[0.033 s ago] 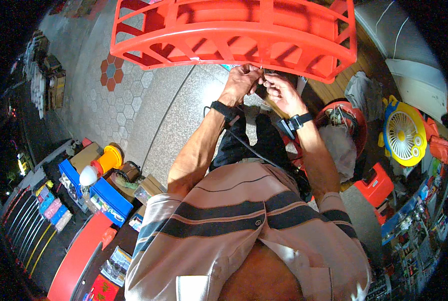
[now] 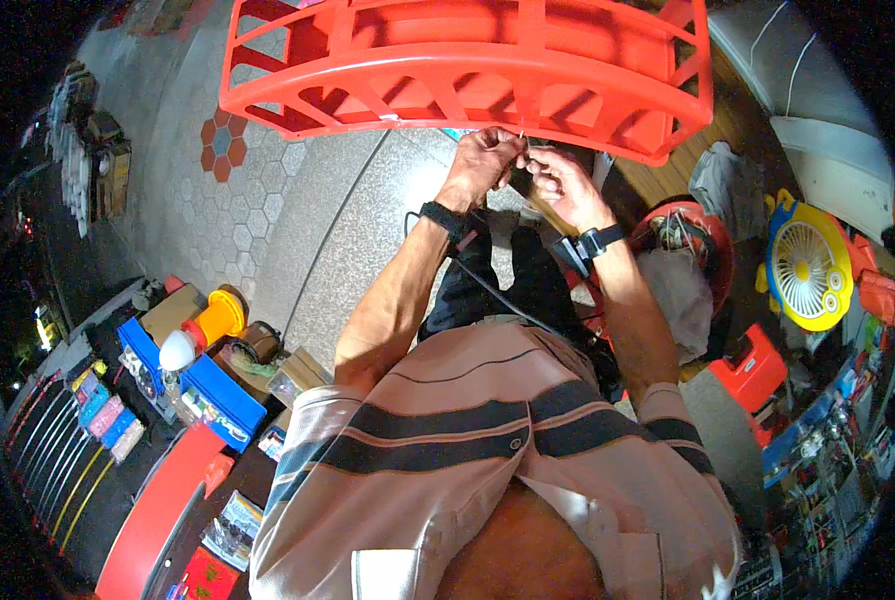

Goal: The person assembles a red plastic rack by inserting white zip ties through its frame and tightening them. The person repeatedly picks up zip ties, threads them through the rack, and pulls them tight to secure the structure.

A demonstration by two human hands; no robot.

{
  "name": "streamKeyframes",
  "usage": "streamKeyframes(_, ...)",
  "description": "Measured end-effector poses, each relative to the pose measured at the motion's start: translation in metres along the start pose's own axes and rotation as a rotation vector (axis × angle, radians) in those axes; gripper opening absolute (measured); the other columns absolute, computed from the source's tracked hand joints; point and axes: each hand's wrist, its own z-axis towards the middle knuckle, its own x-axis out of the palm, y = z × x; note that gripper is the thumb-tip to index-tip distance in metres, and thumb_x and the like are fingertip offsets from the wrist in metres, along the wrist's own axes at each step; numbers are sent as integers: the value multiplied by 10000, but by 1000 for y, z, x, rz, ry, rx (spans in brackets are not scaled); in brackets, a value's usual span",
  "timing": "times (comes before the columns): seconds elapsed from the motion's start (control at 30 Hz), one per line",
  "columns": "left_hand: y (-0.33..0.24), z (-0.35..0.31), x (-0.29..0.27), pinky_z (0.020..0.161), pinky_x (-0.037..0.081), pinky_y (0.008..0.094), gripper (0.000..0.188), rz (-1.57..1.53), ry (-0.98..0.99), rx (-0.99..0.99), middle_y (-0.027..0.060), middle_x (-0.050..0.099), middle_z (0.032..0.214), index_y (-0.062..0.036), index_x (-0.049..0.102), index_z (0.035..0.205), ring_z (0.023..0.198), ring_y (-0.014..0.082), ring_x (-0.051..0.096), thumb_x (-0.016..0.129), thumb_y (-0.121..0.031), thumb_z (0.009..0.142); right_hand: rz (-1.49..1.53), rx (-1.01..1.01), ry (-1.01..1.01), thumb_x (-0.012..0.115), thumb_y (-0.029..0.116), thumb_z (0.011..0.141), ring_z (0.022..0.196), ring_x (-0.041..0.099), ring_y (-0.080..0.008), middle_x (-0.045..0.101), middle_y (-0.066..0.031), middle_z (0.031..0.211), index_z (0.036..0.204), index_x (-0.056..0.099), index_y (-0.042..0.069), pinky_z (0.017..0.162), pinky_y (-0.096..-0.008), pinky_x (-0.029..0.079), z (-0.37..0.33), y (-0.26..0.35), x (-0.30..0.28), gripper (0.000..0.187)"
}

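A large red plastic openwork rack [image 2: 407, 70] spans the top of the head view, with slanted bars and a curved front rim. Just below its near edge my left hand [image 2: 480, 165] is closed, thumb and fingers pinched together. Close beside it, to the right, my right hand [image 2: 564, 187] pinches too, its fingertips almost meeting the left ones. A thin pale strand [image 2: 522, 132] shows between the fingertips and the rack. What either hand grips is too small to name. A dark cord [image 2: 497, 292] runs below the left wrist.
Right of my right arm stands a red tub [image 2: 719, 262] with tangled items, near a yellow and blue fan [image 2: 805, 268] and a red case [image 2: 752, 370]. At left are blue bins [image 2: 229, 400], a yellow-orange spool-like object [image 2: 223, 313] and a red tabletop [image 2: 147, 520]. Speckled floor [image 2: 367, 240] lies below.
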Motion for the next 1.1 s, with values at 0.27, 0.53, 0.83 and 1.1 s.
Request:
streamKeyframes(0.27,-4,2,-9,458,371,207,88,26,64,42,21,668,726,-42,660,816,506,67,500,643,-84,892,-74,8,-60,582,209,937,554,307,-19,564,23,847,995,601,73,476,-150,243,1,5,-1,150)
streamKeyframes(0.53,-4,0,-5,450,355,202,70,-74,42,40,-5,655,708,-58,688,854,507,54,488,650,-100,896,-151,-41,-25,584,205,939,566,336,-17,567,13,836,977,590,59,476,-157,263,2,7,1,151)
streamKeyframes(0.83,-1,-3,1,400,233,204,73,-145,-38,-53,-44,545,600,-73,694,868,438,24,362,683,-145,872,44,52,11,539,193,973,529,355,-19,488,43,756,963,567,72,422,-152,256,3,7,5,125)
streamKeyframes(1.1,0,-3,6,400,231,199,84,-154,-58,-22,-57,525,593,-79,686,849,429,19,343,668,-152,887,146,95,50,529,198,981,538,368,-28,470,40,733,948,560,68,439,-156,283,4,0,3,137)
